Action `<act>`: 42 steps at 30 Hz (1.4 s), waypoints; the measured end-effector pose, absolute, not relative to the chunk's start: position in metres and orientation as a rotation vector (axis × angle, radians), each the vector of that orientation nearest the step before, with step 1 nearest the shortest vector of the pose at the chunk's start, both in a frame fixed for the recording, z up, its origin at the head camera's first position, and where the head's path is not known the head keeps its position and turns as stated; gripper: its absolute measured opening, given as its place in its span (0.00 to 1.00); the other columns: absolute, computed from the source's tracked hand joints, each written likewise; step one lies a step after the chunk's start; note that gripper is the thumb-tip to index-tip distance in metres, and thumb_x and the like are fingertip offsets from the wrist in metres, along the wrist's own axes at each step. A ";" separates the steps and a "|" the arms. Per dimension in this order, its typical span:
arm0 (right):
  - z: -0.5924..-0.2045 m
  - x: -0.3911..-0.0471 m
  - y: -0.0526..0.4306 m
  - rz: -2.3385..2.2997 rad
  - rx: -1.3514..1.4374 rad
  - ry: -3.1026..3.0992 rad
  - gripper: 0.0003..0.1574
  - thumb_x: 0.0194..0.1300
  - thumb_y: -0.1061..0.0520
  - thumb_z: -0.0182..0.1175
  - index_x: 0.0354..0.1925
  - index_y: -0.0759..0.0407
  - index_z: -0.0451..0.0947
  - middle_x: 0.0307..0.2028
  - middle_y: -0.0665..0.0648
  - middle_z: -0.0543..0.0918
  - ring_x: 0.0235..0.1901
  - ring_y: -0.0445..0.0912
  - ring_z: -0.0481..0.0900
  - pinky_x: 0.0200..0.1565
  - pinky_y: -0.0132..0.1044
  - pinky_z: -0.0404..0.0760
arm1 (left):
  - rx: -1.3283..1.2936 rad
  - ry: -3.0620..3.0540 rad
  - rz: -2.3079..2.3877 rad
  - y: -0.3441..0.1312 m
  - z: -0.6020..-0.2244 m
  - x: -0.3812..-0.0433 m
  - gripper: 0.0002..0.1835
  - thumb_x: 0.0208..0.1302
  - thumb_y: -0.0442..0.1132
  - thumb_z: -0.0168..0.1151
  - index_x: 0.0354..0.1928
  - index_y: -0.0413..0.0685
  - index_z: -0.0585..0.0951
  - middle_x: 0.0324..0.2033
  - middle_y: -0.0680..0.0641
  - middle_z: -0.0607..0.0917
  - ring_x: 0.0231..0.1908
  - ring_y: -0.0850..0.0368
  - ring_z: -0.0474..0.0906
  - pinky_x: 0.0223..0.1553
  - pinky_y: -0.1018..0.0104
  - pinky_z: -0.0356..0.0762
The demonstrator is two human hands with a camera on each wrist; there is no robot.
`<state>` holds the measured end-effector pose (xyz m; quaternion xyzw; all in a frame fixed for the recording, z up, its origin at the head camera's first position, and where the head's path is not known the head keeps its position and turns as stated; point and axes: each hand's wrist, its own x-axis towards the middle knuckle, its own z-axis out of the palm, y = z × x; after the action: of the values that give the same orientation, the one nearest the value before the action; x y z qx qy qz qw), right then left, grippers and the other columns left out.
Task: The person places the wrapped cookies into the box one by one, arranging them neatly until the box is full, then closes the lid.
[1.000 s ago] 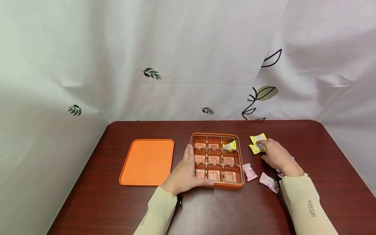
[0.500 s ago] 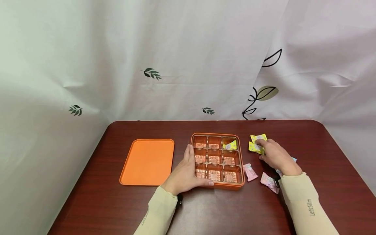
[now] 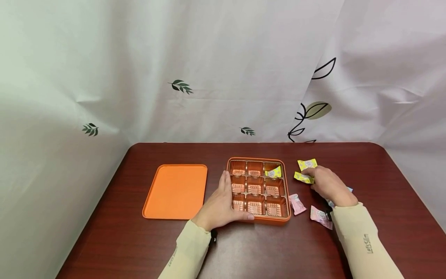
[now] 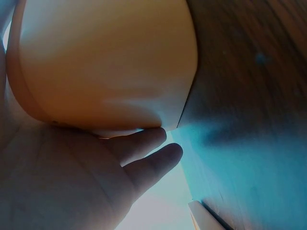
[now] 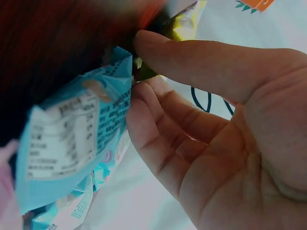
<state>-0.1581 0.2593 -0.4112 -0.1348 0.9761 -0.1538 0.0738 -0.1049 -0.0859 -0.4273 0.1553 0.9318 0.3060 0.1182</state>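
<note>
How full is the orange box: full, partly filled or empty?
Partly filled: the box has one yellow packet in its far-right corner; the other eight compartments look empty.

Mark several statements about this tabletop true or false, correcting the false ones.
1. The left hand touches a square orange box with nine copper-coloured compartments. True.
2. The flat square orange lid covers that box. False: it lies to the left.
3. A yellow wrapped packet sits in the far-right compartment. True.
4. A pink wrapped packet lies right of the box. True.
5. The right hand pinches that pink packet. False: it pinches another yellow wrapped packet.
</note>
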 end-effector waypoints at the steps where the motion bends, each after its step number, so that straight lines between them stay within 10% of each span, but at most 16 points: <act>1: -0.411 -0.158 0.259 -0.463 -0.407 2.925 0.27 0.54 0.73 0.67 0.54 0.65 0.82 0.48 0.68 0.84 0.46 0.63 0.79 0.47 0.59 0.78 | 0.454 2.726 0.894 -0.086 -0.427 -0.105 0.83 0.38 0.81 0.68 0.78 0.40 0.30 0.79 0.38 0.32 0.75 0.43 0.48 0.70 0.53 0.59; 42: -0.408 -0.154 0.249 -0.531 -0.360 2.999 0.17 0.56 0.61 0.70 0.44 0.70 0.85 0.37 0.65 0.86 0.34 0.56 0.81 0.39 0.56 0.79 | 0.440 2.715 0.895 -0.086 -0.425 -0.103 0.82 0.39 0.79 0.70 0.78 0.42 0.30 0.79 0.40 0.31 0.75 0.41 0.50 0.70 0.52 0.59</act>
<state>-0.1540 0.2487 -0.4083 -0.1173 0.9772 -0.1729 0.0373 -0.1030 -0.0862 -0.4251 0.1509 0.9314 0.3070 0.1244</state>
